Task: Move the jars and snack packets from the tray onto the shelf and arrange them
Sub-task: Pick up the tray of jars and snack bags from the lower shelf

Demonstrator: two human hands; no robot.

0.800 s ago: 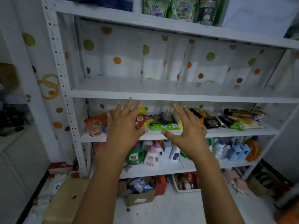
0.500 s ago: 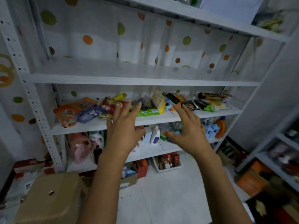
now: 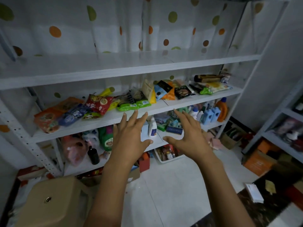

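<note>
Only glossy crinkled packets (image 3: 98, 104), flat white shelf (image 3: 180, 102)

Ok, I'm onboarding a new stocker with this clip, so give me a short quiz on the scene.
1. True or false: the left grip and the right grip both hold nothing.
2. Relative to the snack packets, the orange bottle stands: A) among them, B) on the shelf below, C) on the shelf above.
3. What colour is the packet lying just beyond the left grip's fingertips?
Key: 1 true; 2 B; 3 green.
</note>
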